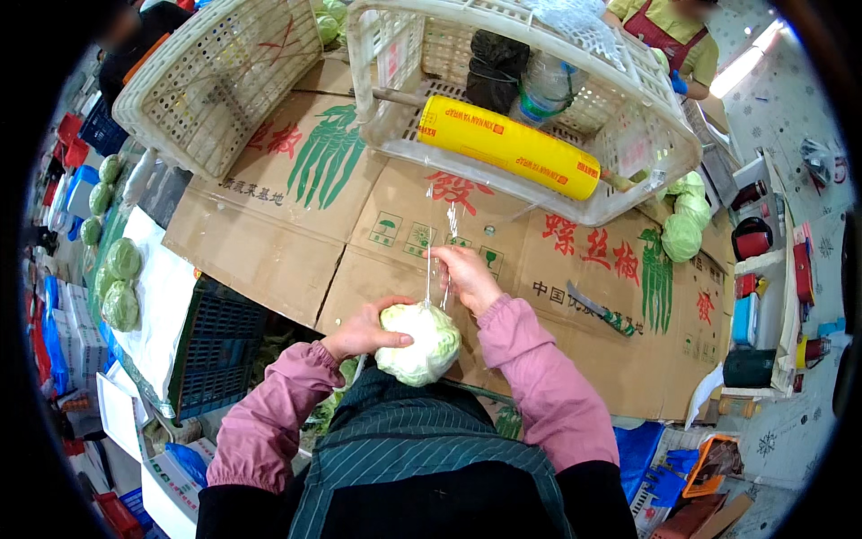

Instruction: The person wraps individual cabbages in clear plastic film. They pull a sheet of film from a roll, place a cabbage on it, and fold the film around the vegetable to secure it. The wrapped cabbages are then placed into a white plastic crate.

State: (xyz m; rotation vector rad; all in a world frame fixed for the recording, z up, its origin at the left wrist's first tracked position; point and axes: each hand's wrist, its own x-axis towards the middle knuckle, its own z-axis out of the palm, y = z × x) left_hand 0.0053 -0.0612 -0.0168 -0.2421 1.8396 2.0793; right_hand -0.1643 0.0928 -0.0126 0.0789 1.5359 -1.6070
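My left hand [370,330] holds a pale green cabbage [419,347] by its left side, just in front of my apron. A narrow length of clear cling film [429,269] runs from the cabbage up towards a yellow roll of wrap [508,147]. With bent fingers, my right hand [468,277] grips the film just above the cabbage's right side. The roll sits on a rod across the near side of a white plastic crate [539,34]. To the right of my right hand, a knife [599,310] with a green-wrapped handle lies on flattened cardboard [417,290].
Another white crate [222,81] stands tilted at the left. Several cabbages [683,226] lie at the right edge, and several wrapped ones [122,283] rest at the left above a blue crate [219,347]. A person [667,40] is beyond the crate.
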